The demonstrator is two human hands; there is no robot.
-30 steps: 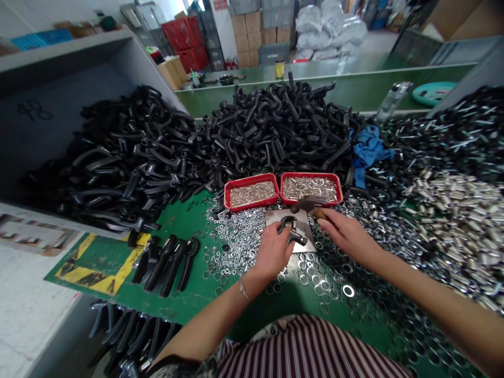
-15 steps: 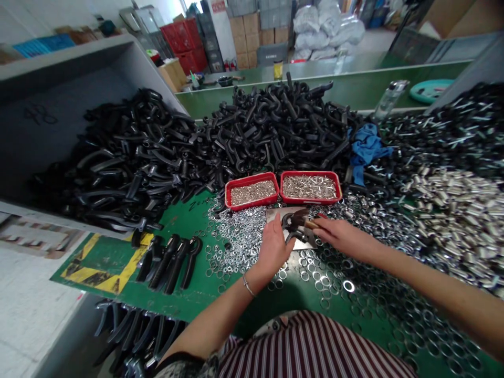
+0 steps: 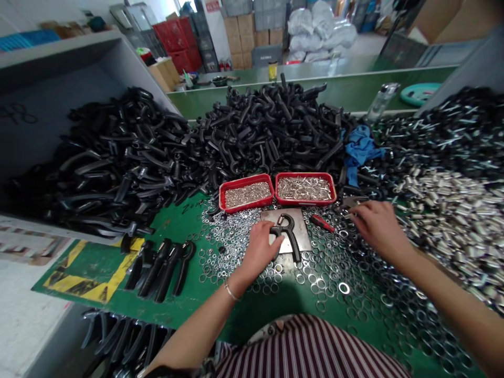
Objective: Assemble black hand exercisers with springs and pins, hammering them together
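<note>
My left hand (image 3: 260, 249) is closed round one handle of a black hand grip exerciser (image 3: 292, 239), whose curved top and other handle show beside my thumb. It lies over a square metal plate (image 3: 305, 226) on the green bench. My right hand (image 3: 376, 226) is off to the right, fingers bent together above the loose rings. By its fingertips lies a grey metal tool (image 3: 353, 201), partly hidden; what the fingers hold, if anything, I cannot make out. A red-handled tool (image 3: 323, 223) rests between the plate and my right hand.
Two red trays (image 3: 246, 205) (image 3: 305, 202) of small metal pins stand behind the plate. Black handles (image 3: 268, 121) are heaped behind them. Silver sleeves (image 3: 449, 210) pile up at right, and loose washers (image 3: 232, 236) surround the plate. Several assembled grips (image 3: 157, 270) lie at left.
My right hand has moved away from the grip exerciser to the right, taking the wooden-handled tool off the plate. The grip exerciser now shows more fully under my left hand. The view has shifted slightly.
</note>
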